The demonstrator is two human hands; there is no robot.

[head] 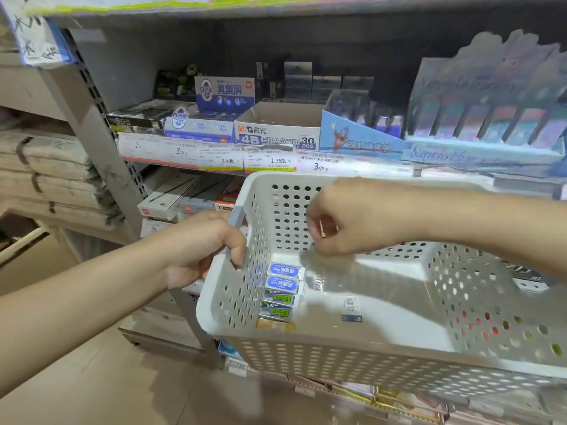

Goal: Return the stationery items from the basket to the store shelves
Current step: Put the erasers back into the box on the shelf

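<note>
1. Head view: a white perforated basket (pixel 399 357) is held in front of the store shelves (pixel 214 167), tilted so that its left end sits lower.
2. The basket's left rim is gripped by the left hand (pixel 202 246), with the fingers (pixel 236 253) curled over the edge into the inside.
3. The right hand (pixel 343 219) is held above the far part of the basket, its fingers bent down and drawn together; whether anything is pinched between them cannot be told, as the hand is blurred.
4. A row of small erasers (pixel 280 294) is seen on the basket floor against the left wall, stacked side by side from far to near, each with its long axis running left to right.
5. The two far erasers are wrapped in blue sleeves, the next ones in dark sleeves with green print, and an orange one lies nearest.
6. A separate small item with a barcode label (pixel 351 308) lies alone near the middle of the floor, its long axis running far to near.
7. An open "4B ERASER" display box (pixel 276 134) stands on the shelf beyond the basket, with price tags (pixel 221 159) along the shelf edge beneath it.
</note>
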